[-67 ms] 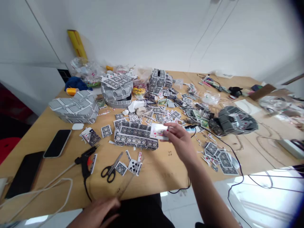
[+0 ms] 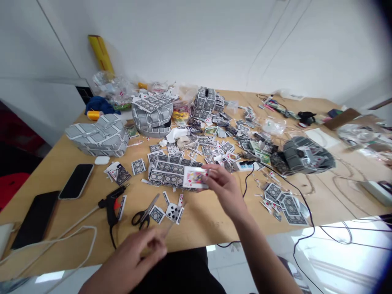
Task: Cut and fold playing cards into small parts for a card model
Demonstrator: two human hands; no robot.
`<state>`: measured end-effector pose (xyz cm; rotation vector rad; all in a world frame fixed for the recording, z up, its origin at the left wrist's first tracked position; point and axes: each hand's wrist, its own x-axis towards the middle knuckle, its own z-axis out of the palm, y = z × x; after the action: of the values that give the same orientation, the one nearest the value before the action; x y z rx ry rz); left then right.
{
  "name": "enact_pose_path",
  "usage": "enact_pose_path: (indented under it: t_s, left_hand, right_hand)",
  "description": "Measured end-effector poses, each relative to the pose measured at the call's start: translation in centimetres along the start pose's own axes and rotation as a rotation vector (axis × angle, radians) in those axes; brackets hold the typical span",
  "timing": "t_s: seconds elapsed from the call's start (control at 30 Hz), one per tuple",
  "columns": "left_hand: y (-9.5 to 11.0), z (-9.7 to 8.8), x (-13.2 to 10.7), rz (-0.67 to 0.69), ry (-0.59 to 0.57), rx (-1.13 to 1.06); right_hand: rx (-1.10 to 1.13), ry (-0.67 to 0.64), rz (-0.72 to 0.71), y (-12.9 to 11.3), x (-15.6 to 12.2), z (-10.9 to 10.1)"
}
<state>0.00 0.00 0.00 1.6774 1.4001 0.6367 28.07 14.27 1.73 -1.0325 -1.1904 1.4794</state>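
My right hand [image 2: 221, 185] pinches a playing card [image 2: 193, 177], a red picture card with its face towards me. The card overlaps the near right part of a long box covered in patterned card backs [image 2: 167, 178]; whether they touch I cannot tell. Low at the table's front edge is my left hand [image 2: 134, 255], slightly blurred, thumb and fingers apart, with nothing seen in it. Just beyond it lie dark-handled scissors [image 2: 143, 216], a black glue gun [image 2: 110, 204], and a few cards, among them a spades card [image 2: 173, 212].
Woven card baskets [image 2: 101, 136] stand at the back left, another [image 2: 308, 157] at the right. Loose cards [image 2: 211, 143] are strewn over the middle. A phone [image 2: 76, 181] lies left. A power strip [image 2: 245, 165] trails a black cable [image 2: 294, 190] over the edge.
My right hand has brought the card left and slightly down, in front of the box, its face now turned more towards me. My left hand has risen and moved right.
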Motion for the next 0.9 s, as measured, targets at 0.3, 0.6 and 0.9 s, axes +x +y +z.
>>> enact_pose_path:
  t_s: [0.3, 0.6, 0.9]
  left_hand:
    - [-0.7, -1.1, 5.8, 0.015, 0.076, -0.01]
    - [-2.4, 0.7, 3.9, -0.125, 0.07, -0.397]
    - [-3.7, 0.6, 4.0, -0.118, 0.153, -0.348]
  right_hand:
    - [0.098, -0.29, 0.199, 2.9, -3.5, 4.6]
    - [0.222, -0.201, 0.444, 6.6, -4.6, 4.9]
    - [0.063, -0.12, 0.287, 7.3, -5.1, 5.0]
